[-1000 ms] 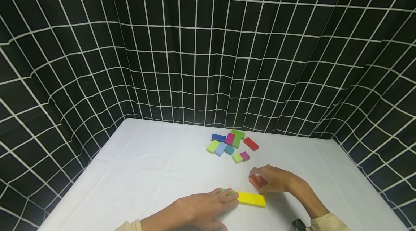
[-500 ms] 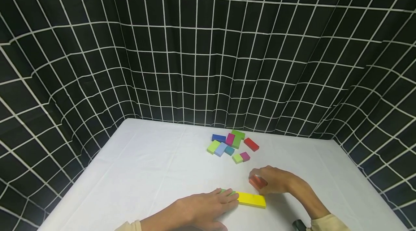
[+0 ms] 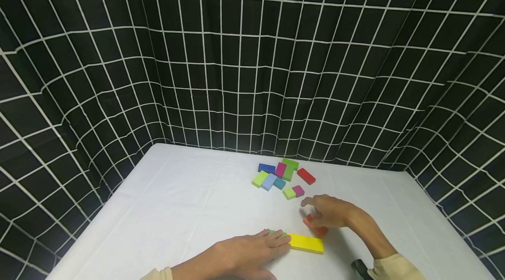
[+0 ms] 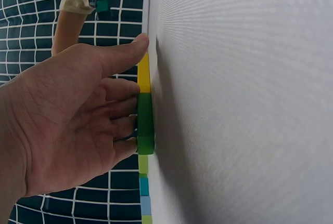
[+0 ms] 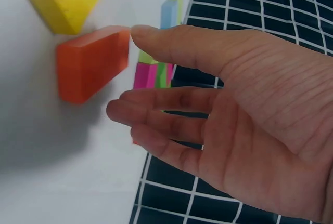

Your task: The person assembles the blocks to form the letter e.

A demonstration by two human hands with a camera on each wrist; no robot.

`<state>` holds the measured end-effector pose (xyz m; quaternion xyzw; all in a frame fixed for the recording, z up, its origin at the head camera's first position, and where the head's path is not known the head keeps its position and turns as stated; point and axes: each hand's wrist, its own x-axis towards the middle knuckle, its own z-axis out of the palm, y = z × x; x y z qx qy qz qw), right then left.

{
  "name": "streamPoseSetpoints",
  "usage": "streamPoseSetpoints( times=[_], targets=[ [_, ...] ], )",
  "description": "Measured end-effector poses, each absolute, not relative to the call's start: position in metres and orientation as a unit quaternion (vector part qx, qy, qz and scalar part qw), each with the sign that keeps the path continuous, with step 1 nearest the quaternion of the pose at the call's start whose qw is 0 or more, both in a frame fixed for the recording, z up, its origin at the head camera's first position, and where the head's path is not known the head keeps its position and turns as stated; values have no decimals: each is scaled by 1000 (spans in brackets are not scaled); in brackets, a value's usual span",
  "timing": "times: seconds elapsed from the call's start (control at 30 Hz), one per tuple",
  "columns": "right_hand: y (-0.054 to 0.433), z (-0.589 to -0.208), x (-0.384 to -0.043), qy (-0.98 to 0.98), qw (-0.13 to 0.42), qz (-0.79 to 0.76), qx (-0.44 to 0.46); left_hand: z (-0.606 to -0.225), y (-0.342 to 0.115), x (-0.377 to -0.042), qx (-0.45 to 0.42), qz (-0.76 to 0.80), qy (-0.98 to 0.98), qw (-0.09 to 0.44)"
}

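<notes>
My left hand (image 3: 252, 251) lies flat with straight fingers over a green block (image 3: 275, 233). In the left wrist view its fingertips touch that green block (image 4: 145, 122), and the thumb is near the yellow block's end. The long yellow block (image 3: 305, 243) adjoins the green one in a row. Just beyond the yellow block's right end lies an orange-red block (image 3: 317, 230). Over it hovers my right hand (image 3: 335, 210), fingers spread and holding nothing. In the right wrist view the thumb tip is close to the edge of the orange-red block (image 5: 93, 65); whether they touch I cannot tell.
Farther back on the white table (image 3: 189, 201) is a cluster of several blocks, among them a dark blue one (image 3: 266, 168) and a light blue one (image 3: 269, 182). A red block (image 3: 306, 176) lies to its right. Black curtains with white grid lines (image 3: 236, 74) surround the table.
My right hand has let go of the orange-red block and lifted slightly away, its fingers parted. The block now lies slightly nearer me and to the right. My left hand stays in place.
</notes>
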<state>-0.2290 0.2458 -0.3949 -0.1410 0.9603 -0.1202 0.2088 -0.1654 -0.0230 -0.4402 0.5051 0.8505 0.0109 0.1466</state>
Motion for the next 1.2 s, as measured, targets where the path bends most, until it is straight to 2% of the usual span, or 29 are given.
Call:
streamPoseSetpoints(
  times=[0.4, 0.53, 0.73, 0.83, 0.93, 1.07, 1.2],
  targets=[
    [224, -389, -254, 962, 122, -113, -216, -442, -26, -167, 507, 16, 848, 152],
    [225, -391, -272, 964, 71, -97, -237, -441, -26, -166, 516, 9, 845, 138],
    [244, -408, -303, 974, -4, -104, -201, -441, -25, -166, 516, 7, 845, 137],
    [250, -417, -311, 982, -5, -96, -164, -441, -24, -166, 518, 4, 845, 133],
    [253, -421, -315, 984, 16, -99, -149, -441, -24, -165, 519, 2, 845, 129],
    [256, -424, -318, 983, 38, -104, -146, -441, -24, -166, 518, 4, 845, 132],
    [259, -427, -321, 982, 32, -106, -152, -442, -24, -166, 518, 3, 845, 129]
  ],
)
